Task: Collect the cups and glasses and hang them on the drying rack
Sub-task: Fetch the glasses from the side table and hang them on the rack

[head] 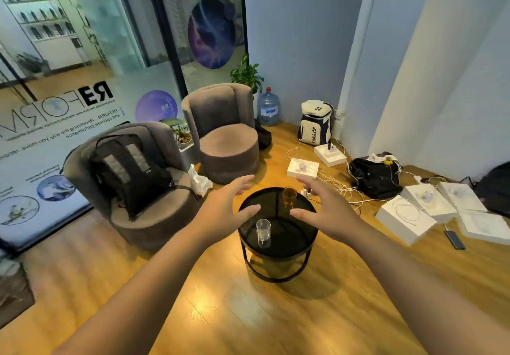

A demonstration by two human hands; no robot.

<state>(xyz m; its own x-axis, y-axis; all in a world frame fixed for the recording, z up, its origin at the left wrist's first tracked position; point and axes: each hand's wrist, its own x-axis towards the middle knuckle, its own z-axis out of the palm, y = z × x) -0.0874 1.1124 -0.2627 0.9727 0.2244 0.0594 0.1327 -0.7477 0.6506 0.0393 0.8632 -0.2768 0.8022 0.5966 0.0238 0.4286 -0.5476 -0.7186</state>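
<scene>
Reaching for two glasses on the little round table.

My left hand (229, 205) and right hand (323, 208) are both wide open, holding nothing. The clear glass (263, 232) stands near me on the black table (300, 247); the amber glass (289, 196) stands at the far edge. I should wrap each one low and lift straight up, slowly.

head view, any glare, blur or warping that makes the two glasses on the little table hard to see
Head view: wide-angle warping bends the walls and door frames; a bright glare patch sits on the wood floor near the camera; the clear glass and amber glass read fairly sharp on the dark round table; left hand and right hand are slightly soft, frame edges smeared.
</scene>
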